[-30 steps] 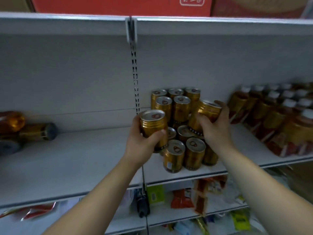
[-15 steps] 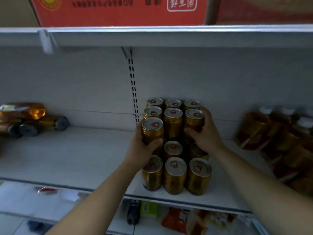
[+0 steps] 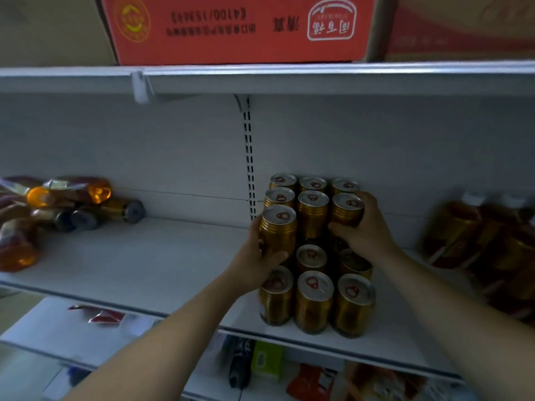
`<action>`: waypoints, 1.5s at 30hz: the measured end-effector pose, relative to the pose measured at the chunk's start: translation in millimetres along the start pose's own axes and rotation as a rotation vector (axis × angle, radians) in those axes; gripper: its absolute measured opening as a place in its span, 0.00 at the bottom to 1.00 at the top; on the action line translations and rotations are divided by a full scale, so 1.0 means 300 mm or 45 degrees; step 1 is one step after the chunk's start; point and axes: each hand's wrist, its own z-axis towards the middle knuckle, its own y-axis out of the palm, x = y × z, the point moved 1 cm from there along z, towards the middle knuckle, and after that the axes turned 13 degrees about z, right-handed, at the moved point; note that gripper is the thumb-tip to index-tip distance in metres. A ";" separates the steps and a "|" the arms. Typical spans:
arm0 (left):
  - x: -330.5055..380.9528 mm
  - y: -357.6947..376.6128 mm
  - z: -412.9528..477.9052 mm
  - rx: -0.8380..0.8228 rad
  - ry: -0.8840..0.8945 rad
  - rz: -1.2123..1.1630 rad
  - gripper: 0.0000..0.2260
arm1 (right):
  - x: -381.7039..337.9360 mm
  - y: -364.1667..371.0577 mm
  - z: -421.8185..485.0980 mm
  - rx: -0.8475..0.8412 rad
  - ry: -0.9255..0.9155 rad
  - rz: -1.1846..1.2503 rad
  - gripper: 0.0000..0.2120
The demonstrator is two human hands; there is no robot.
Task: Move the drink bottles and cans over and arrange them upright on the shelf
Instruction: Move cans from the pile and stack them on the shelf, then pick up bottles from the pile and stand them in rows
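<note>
Gold cans [image 3: 314,302] are being shown standing upright in a two-tier block on the white shelf [image 3: 144,256]. Far to the left of both grips, amber bottles [image 3: 66,192] and a few dark-ended cans [image 3: 124,209] are being seen lying on their sides. The left hand [image 3: 254,256] is being wrapped around the left-held can [image 3: 278,231], thumb across its front. This can is being kept upright at the left edge of the upper tier. Just right of this grip, one upper-tier can is being flanked by both held cans. The right hand [image 3: 366,230] is being curled around the right-held can [image 3: 347,211], upright at the right edge of the same tier. Whether either held can is resting on the cans beneath cannot be told. Well to the right of that grip, capped amber bottles [image 3: 463,227] are being seen upright. Above both grips, a red carton [image 3: 237,27] is being carried by the upper shelf [image 3: 318,79].
</note>
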 end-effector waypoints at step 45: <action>-1.369 -2.267 -0.457 0.198 -0.904 0.917 0.29 | -0.837 2.833 0.066 -1.245 -0.463 -0.629 0.34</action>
